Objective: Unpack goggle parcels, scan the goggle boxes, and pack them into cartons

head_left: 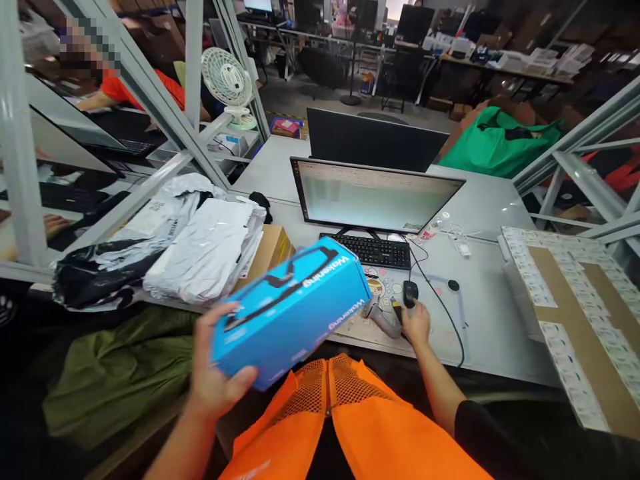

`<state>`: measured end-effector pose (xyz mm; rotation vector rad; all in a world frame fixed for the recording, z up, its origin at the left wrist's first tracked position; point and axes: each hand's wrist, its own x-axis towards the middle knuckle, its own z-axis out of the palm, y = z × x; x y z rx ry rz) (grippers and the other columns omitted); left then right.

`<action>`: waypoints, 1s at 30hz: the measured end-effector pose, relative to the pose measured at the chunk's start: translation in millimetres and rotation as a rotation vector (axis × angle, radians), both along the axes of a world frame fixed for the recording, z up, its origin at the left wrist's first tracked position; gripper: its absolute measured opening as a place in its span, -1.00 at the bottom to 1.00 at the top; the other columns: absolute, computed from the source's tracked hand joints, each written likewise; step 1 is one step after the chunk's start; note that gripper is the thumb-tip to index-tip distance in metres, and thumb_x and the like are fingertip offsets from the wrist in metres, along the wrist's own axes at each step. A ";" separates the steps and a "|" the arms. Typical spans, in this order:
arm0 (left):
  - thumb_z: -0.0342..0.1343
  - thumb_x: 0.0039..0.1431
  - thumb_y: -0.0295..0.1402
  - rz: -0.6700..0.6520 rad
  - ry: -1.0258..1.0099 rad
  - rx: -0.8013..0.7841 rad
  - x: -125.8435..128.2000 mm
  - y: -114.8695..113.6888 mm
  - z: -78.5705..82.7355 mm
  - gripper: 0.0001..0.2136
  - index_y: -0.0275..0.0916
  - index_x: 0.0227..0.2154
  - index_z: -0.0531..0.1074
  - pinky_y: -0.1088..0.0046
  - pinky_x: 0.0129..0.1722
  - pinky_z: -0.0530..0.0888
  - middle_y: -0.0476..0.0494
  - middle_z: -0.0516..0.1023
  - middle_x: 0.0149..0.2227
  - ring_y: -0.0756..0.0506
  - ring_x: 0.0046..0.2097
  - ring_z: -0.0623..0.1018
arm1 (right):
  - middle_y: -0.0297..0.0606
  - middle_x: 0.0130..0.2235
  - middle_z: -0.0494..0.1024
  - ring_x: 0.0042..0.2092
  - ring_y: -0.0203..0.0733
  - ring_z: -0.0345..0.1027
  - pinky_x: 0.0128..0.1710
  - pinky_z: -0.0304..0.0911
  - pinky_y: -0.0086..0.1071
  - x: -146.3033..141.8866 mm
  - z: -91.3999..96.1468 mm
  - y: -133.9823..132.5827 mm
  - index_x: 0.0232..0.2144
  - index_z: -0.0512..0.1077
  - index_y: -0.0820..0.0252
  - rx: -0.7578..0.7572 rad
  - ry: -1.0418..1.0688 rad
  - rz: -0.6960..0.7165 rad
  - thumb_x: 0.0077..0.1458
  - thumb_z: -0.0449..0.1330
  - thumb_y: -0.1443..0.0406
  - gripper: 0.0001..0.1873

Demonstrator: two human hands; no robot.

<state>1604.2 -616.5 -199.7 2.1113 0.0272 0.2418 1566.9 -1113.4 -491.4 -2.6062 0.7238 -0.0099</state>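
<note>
Left hand (220,363): fingers spread beneath the lower corner of a blue printed carton (290,313), thumb along its upper face; the carton is gripped and tilted, in the air in front of the monitor (377,197) and below it in view, overlapping the near desk edge.

Right hand (416,323): fingers lightly curled, at the rear of a black mouse (411,293), which lies in front of and right of the monitor. Contact appears to be there; pressure cannot be told. A grey handheld scanner (383,319) lies just left of this hand on a cartoon-printed desk mat (357,320).

Left of the monitor, packed close: white mailers (205,247), a black plastic bag (105,273) and a cardboard box (267,253), the last almost touching the carton. A keyboard (367,251) sits directly in front of the monitor.

Right of the monitor, open grey desk (480,313) runs to label sheets on cardboard (575,320), whose edge overhangs the desk's near corner.
</note>
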 end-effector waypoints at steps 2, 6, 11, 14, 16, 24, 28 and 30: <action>0.33 -0.06 0.24 0.021 0.175 -0.111 -4.8 -48.3 -37.5 -0.20 -0.08 0.17 0.34 0.08 -0.04 0.62 -0.26 0.49 0.12 -0.34 0.01 0.60 | 0.27 0.33 0.38 0.31 0.33 0.26 0.29 0.19 0.09 6.0 -0.2 -28.1 0.36 0.30 0.41 -0.020 0.036 -0.058 0.29 0.04 -0.01 -0.22; 0.34 -0.02 0.08 0.113 0.400 -0.211 -21.3 -88.8 -110.8 -0.27 -0.12 0.16 0.32 0.02 0.10 0.58 -0.28 0.51 0.12 -0.36 0.07 0.60 | 0.21 0.46 0.20 0.36 0.39 0.21 0.29 0.19 0.07 13.1 -8.3 -42.0 0.47 0.18 0.30 0.019 0.181 -0.060 0.27 0.12 -0.09 -0.10; 0.36 0.02 0.00 0.088 0.450 -0.191 -34.3 -83.5 -157.2 -0.25 -0.15 0.23 0.30 -0.03 0.23 0.50 -0.34 0.46 0.22 -0.37 0.19 0.55 | 0.22 0.46 0.20 0.33 0.40 0.23 0.28 0.18 0.10 20.4 -22.6 -33.6 0.48 0.15 0.29 0.035 0.209 -0.047 0.29 0.13 -0.05 -0.12; 0.35 0.07 -0.03 0.065 0.440 -0.157 -31.0 -88.1 -169.0 -0.28 -0.14 0.26 0.30 -0.03 0.26 0.47 -0.33 0.45 0.25 -0.37 0.23 0.52 | 0.27 0.42 0.23 0.33 0.36 0.21 0.29 0.18 0.06 30.7 -28.1 -34.2 0.47 0.15 0.35 0.037 0.149 -0.043 0.28 0.15 0.02 -0.15; 0.34 0.08 -0.06 0.057 0.428 -0.136 -26.6 -94.0 -175.2 -0.30 -0.14 0.26 0.31 -0.03 0.27 0.46 -0.33 0.44 0.26 -0.36 0.25 0.52 | 0.25 0.41 0.24 0.33 0.32 0.21 0.29 0.19 0.02 38.8 -30.3 -35.4 0.46 0.16 0.35 0.049 0.130 -0.035 0.27 0.15 0.10 -0.18; 0.31 0.07 -0.08 0.040 0.433 -0.003 -23.6 -96.6 -191.4 -0.34 -0.17 0.22 0.34 -0.09 0.31 0.41 -0.33 0.42 0.21 -0.39 0.26 0.50 | 0.18 0.37 0.28 0.26 0.33 0.23 0.23 0.25 0.05 31.3 -32.3 -56.0 0.48 0.17 0.32 0.063 0.072 -0.030 0.24 0.08 0.14 -0.18; 0.30 0.07 -0.09 0.008 0.438 -0.006 -28.2 -86.2 -194.5 -0.34 -0.15 0.23 0.32 -0.09 0.34 0.39 -0.34 0.40 0.24 -0.39 0.29 0.48 | 0.18 0.36 0.27 0.24 0.34 0.27 0.20 0.28 0.07 5.4 -36.2 -68.3 0.48 0.18 0.28 0.020 0.067 -0.038 0.26 0.06 0.11 -0.19; 0.30 0.07 -0.09 -0.013 0.449 -0.008 -30.2 -80.8 -195.4 -0.34 -0.14 0.23 0.31 -0.08 0.35 0.39 -0.34 0.40 0.24 -0.38 0.29 0.48 | 0.17 0.36 0.27 0.23 0.33 0.29 0.21 0.27 0.08 -0.6 -38.6 -70.1 0.48 0.19 0.25 -0.004 0.078 -0.037 0.26 0.07 0.11 -0.20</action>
